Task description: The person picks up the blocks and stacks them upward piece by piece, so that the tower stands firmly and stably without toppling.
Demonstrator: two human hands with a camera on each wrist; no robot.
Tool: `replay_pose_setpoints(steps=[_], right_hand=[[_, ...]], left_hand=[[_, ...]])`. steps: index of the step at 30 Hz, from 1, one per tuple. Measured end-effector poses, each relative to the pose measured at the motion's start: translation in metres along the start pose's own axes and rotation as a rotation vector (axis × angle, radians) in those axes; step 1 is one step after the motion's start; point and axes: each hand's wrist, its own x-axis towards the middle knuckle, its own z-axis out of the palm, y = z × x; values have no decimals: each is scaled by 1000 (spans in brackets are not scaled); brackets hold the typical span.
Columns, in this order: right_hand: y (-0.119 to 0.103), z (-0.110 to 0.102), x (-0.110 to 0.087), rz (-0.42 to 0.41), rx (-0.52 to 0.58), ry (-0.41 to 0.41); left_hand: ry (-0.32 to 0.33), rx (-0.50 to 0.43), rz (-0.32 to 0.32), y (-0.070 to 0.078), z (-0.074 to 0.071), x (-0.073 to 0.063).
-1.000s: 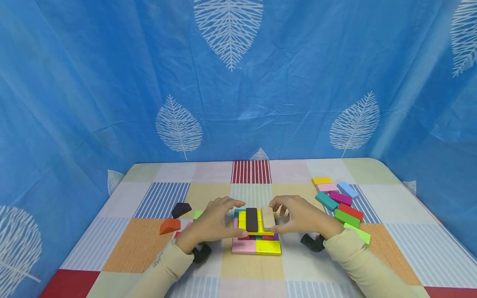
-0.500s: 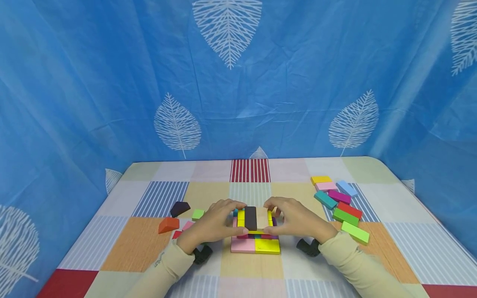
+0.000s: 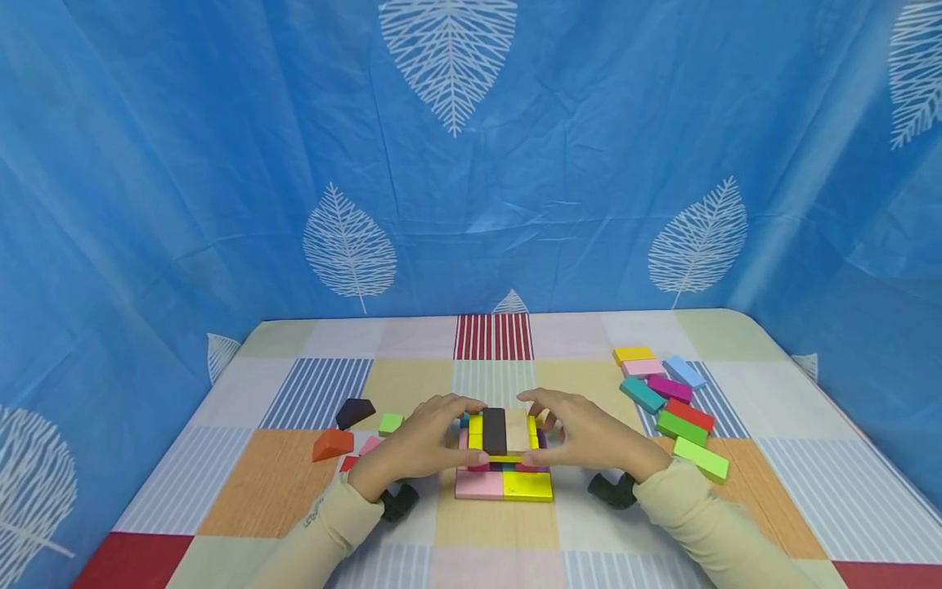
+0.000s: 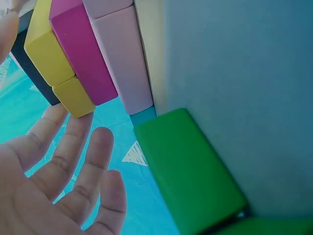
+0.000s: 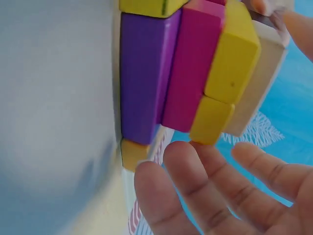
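A stack of coloured wooden blocks (image 3: 527, 487) stands mid-table. On top, a black block (image 3: 494, 431) and a natural-wood block (image 3: 518, 431) lie side by side over yellow blocks (image 4: 49, 51). My left hand (image 3: 412, 438) holds the black block by its two ends, thumb in front, with fingertips also at the yellow block below. My right hand (image 3: 589, 433) surrounds the natural-wood block, fingers loosely extended; the right wrist view shows its fingertips just off the block's far end. Magenta blocks (image 5: 193, 66) and a purple block (image 5: 142, 78) form lower layers.
Several loose blocks, including a teal block (image 3: 643, 394) and a lime block (image 3: 702, 460), lie at right. An orange block (image 3: 334, 445), a dark block (image 3: 355, 412) and a green block (image 4: 188, 169) lie left of the stack. A blue curtain (image 3: 559, 164) hangs behind the table.
The right hand has moved the natural-wood block left, flush against the black block, then its fingers loosened slightly. The left hand's thumb has come in against the black block.
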Motion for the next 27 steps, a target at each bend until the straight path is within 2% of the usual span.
replay_pose_setpoints(steps=[4,11,14,22,27], right_hand=[[5,-8,-8,24,73,-21],[26,-26,-32,-85,136,-25],[37,-35,-46,-97,149,-36],[61,-58,-80,-60,136,-76],[69,-64,-95,13,143,-96]], left_hand=[[-2,9,-8,0,0,0],[4,8,3,0,0,0],[1,7,6,0,0,0],[-3,13,-18,3,-1,-1],[-7,17,-18,3,-1,-1]])
